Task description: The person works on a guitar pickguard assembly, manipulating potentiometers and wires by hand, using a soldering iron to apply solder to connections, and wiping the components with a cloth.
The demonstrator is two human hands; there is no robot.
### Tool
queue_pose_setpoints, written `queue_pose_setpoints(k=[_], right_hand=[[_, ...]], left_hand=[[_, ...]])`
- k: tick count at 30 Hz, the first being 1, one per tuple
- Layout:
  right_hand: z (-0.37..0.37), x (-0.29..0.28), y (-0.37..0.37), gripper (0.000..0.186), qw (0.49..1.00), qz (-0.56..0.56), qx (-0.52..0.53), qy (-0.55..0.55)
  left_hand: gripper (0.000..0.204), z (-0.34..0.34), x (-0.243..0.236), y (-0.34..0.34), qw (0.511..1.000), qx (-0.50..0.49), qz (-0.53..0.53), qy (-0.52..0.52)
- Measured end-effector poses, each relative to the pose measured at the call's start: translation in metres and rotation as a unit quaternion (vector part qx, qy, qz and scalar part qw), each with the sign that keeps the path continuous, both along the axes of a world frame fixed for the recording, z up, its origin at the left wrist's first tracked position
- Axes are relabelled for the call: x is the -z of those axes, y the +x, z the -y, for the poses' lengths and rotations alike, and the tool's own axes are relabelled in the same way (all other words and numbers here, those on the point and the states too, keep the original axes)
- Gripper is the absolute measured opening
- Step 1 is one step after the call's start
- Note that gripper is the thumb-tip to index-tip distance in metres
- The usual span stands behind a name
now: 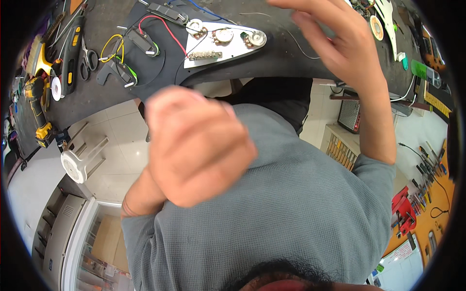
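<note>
My left hand [199,145] is raised close to the camera in front of my grey shirt, blurred by motion. Its fingers look curled into a fist, and whatever may be inside is hidden. My right hand [335,41] hovers over the bench's right part, fingers stretched out and nothing visible in them. Between the hands, on the dark bench, lies a white guitar control plate [213,41] with several potentiometers [223,36] and a row of metal parts [205,55]. Left of it are black guitar pickups [143,41] with a red wire [167,28] and a yellow wire [104,47].
Scissors [88,60], a black-and-yellow tool [73,53], a brush [40,58] and a yellow cordless drill [39,106] lie at the left. A thin loose wire [301,47] rests below my right hand. A white stool [80,162] stands on the floor at left.
</note>
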State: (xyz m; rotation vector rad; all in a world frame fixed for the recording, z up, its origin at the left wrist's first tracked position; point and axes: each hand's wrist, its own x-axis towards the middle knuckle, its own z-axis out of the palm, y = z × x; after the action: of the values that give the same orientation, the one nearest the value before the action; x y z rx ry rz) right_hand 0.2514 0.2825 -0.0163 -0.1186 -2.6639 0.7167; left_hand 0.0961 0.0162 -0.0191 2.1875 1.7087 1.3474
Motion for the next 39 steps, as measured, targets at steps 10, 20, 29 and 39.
queue_pose_setpoints(k=[10,20,29,39], right_hand=[[0.038,0.012,0.078,0.043,0.762,-0.047,0.131,-0.632],[0.066,0.04,0.105,0.029,0.776,0.236,0.076,-0.579],[0.102,0.056,0.103,0.039,0.831,0.386,0.125,-0.381],[0.047,-0.001,0.056,0.016,0.902,0.027,0.085,-0.421]], left_hand=[[0.037,0.073,0.076,-0.009,0.832,0.104,0.303,-0.453],[0.018,0.127,0.134,-0.04,0.847,-0.04,0.147,-0.509],[0.033,0.198,0.209,-0.031,0.933,-0.091,0.01,-0.349],[0.036,0.207,0.23,-0.043,0.942,-0.044,0.034,-0.332]])
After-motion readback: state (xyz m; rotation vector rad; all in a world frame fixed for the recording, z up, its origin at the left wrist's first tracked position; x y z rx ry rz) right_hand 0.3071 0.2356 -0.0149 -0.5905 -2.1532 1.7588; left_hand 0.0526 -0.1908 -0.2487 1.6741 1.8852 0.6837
